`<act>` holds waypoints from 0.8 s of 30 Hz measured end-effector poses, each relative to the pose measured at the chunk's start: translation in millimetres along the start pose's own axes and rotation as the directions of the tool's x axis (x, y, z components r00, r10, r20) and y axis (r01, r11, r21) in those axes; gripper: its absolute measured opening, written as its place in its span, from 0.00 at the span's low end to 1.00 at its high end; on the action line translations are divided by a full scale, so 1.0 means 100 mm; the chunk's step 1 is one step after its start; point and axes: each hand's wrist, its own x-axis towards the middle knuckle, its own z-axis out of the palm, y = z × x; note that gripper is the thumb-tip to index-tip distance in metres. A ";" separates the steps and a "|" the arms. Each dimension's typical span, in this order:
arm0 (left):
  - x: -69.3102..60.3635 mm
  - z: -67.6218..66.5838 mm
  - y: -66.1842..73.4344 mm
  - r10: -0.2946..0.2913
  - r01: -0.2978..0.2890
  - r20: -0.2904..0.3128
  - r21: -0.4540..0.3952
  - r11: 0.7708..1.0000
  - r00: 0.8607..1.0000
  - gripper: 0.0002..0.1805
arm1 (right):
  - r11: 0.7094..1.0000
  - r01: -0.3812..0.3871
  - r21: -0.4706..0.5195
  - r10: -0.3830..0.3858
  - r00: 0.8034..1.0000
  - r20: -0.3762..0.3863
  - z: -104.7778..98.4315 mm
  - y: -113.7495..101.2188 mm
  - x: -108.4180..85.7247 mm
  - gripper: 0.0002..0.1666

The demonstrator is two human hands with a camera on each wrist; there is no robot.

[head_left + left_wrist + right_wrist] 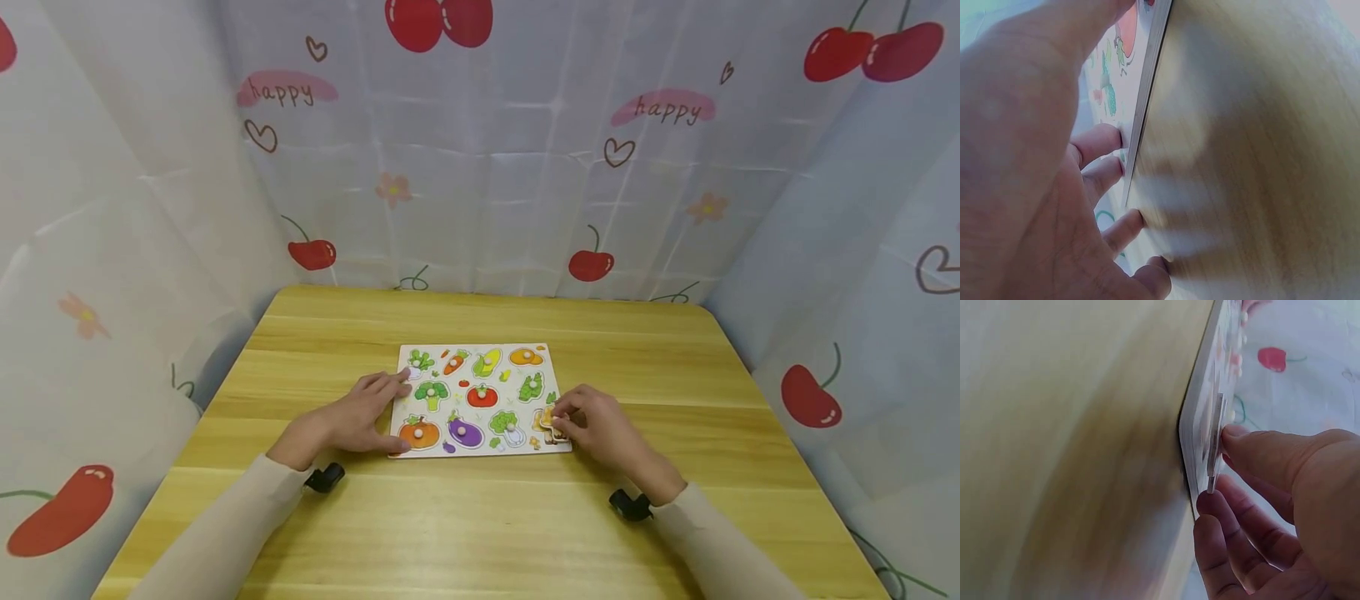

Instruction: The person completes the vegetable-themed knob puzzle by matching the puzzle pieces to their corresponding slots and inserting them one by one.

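A white wooden puzzle board (457,407) with vegetable pictures and small knobs lies flat on the table. My left hand (359,414) rests at its left side, thumb and some fingertips on the board; in the left wrist view the other fingers (1124,232) reach past its edge to the tabletop. At the lower right corner, my right hand (602,425) pinches a thin puzzle piece (1215,434), yellow and brown on its face. That piece stands slightly off the board and overlaps a matching printed spot. Fingers hide part of its picture.
The pale wooden table (480,525) extends around the board on every side. Behind it hangs a white curtain (480,225) with cherries and hearts, and similar cloth encloses both sides. Each wrist wears a small black camera (631,505).
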 end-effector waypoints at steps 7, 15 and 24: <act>-0.01 0.01 -0.01 0.015 -0.015 -0.010 -0.001 1.000 1.000 0.56 | 1.000 -0.007 0.007 0.007 1.000 0.030 0.08 -0.07 0.02 0.05; 0.00 0.00 -0.01 0.006 -0.006 -0.006 -0.003 1.000 1.000 0.57 | 1.000 0.014 0.001 -0.014 1.000 0.014 0.12 -0.09 0.03 0.03; -0.01 0.00 0.00 0.009 -0.009 -0.007 -0.003 1.000 1.000 0.57 | 1.000 -0.012 0.005 0.012 1.000 0.019 0.15 -0.11 0.03 0.04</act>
